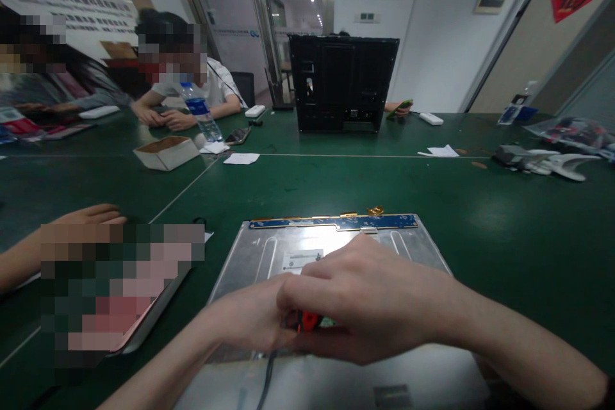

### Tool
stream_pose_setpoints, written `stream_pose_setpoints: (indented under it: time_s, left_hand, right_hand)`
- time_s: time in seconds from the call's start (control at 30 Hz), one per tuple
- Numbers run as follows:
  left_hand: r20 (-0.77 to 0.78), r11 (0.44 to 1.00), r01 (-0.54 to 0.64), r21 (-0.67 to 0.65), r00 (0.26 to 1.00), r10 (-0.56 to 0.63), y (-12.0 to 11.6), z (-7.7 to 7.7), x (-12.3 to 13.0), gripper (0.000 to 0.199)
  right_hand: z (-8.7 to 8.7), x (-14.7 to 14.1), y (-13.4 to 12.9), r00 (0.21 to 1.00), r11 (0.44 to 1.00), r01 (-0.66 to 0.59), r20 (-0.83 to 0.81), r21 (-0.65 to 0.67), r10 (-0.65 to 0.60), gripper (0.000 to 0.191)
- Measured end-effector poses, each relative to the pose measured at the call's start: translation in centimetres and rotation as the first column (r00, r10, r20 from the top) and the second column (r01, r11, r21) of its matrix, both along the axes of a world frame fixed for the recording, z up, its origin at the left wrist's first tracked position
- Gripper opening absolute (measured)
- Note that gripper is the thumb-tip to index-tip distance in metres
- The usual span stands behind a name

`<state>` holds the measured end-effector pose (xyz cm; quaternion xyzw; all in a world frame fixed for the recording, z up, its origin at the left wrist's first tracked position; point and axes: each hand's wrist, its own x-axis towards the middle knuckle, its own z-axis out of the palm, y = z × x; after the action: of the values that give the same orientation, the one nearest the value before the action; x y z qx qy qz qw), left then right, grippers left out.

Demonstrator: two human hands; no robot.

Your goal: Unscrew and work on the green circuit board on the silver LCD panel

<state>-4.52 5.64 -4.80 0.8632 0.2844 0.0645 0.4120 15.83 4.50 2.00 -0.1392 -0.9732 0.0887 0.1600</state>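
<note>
A silver metal panel (250, 256) lies on the green table, with a blue circuit strip (307, 224) along its far edge and a white label (300, 259) near the middle. Over the panel, my right hand (360, 301) curls its fingers around a small red and black object (308, 320). My left hand (259, 317) meets it from the left, its fingers mostly hidden behind the right hand; what it holds cannot be made out. A dark cable (268, 378) hangs down below my left hand. Part of a green board shows under the right hand.
Left of the panel, another person's hand (96, 214) rests near a blurred tablet-like device (158, 307). Farther back are an open box (166, 154), a water bottle (202, 112) and a black upright panel (343, 83). White and grey items (542, 160) lie at the right. People sit across the table.
</note>
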Motion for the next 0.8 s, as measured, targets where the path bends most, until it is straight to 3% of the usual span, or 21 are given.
stream_pose_setpoints:
  time_s: [0.4,0.8]
  left_hand:
    - [0.073,0.999,-0.036,-0.006,0.997,0.037,-0.49,0.11,-0.05,0.021]
    - [-0.021,1.0,0.015,-0.005,1.0,-0.015,0.34,-0.39,-0.39,0.015]
  right_hand:
    - [0.04,-0.07,-0.1,1.0,1.0,-0.019,0.002,-0.003,0.019,0.015]
    - [-0.01,-0.06,-0.06,1.0,1.0,-0.028,-0.009,0.004,0.028,0.022]
